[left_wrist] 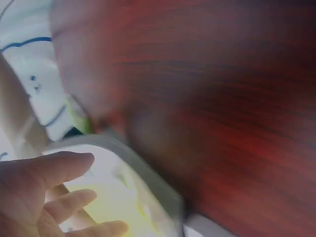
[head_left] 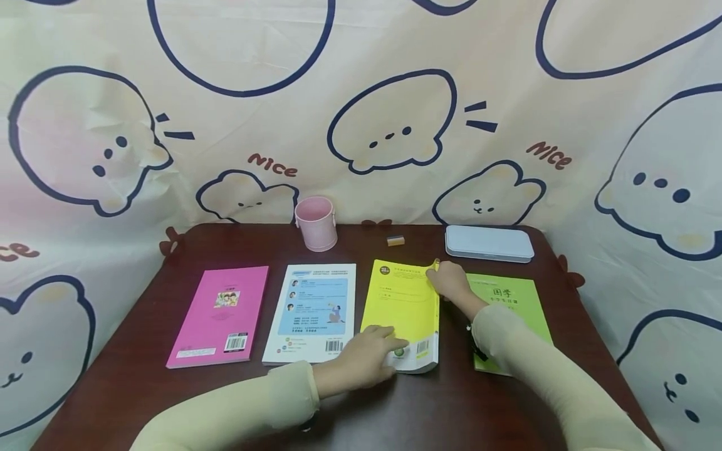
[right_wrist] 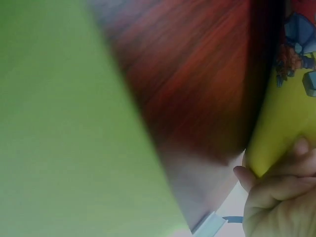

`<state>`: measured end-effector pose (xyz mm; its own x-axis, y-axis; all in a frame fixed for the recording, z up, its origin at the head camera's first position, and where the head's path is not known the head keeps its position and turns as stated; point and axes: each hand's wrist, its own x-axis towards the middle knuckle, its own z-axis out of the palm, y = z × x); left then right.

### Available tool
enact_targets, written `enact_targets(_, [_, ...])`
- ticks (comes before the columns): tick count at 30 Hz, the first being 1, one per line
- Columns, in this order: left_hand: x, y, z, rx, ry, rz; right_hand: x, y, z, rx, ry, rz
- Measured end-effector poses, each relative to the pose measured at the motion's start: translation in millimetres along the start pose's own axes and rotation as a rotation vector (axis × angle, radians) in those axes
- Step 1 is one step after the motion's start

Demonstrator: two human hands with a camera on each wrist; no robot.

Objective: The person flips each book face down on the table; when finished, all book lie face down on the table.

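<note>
On the table (head_left: 141, 376):
Left hand (head_left: 366, 360): fingers flat on yellow book (head_left: 403, 300) (near edge).
Right hand (head_left: 451, 282): pinches its far corner.

Head view bright, even, sharp; both wrist views heavily blurred, close, defocused.

"Nice" on backdrop cloth (head_left: 271, 164), twice; "国学" on green book (head_left: 510, 295); other print too small.

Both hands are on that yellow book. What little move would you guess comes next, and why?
Probably lifting the yellow book clear of the table. The right hand grips its far corner, already raised in the right wrist view, while the left hand rests on its near edge.
</note>
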<state>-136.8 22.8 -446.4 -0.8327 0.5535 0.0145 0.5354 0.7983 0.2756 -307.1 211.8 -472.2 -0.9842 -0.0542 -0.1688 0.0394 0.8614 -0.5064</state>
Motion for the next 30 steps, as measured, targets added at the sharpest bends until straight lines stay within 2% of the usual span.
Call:
enact_targets(4, [-3.3, -11.6, 4.0, 0.051, -0.049, 0.036, -0.3, 1.1, -1.6, -0.076, 0.0, -0.037])
enact_targets(8, [-5.7, -16.1, 8.8, 0.096, -0.081, 0.081, -0.6, -2.3, -6.4, -0.18, -0.082, -0.031])
enact_targets(13, [-5.1, -16.4, 9.6, 0.185, -0.061, 0.103, 0.2, -6.1, -16.2, -0.284, -0.195, -0.014])
enact_targets(16, [-3.9, -14.8, 8.8, 0.191, -0.061, 0.104, 0.7, -4.8, -19.9, -0.342, -0.237, -0.008])
enact_targets(19, [-3.4, -14.2, 9.1, 0.182, -0.078, 0.114, 0.9, -1.1, -18.9, -0.396, -0.28, -0.047])
enact_targets(23, [-3.3, -17.9, 10.1, 0.179, -0.094, 0.129, 1.1, 2.4, -14.9, -0.367, -0.293, -0.106])
enact_targets(26, [-2.8, -22.6, 9.9, 0.188, -0.092, 0.146, 1.2, 3.0, -13.0, -0.332, -0.303, -0.119])
enact_targets(30, [-2.0, -26.7, 9.6, 0.191, -0.084, 0.17, 0.5, 3.1, -12.7, -0.34, -0.314, -0.13])
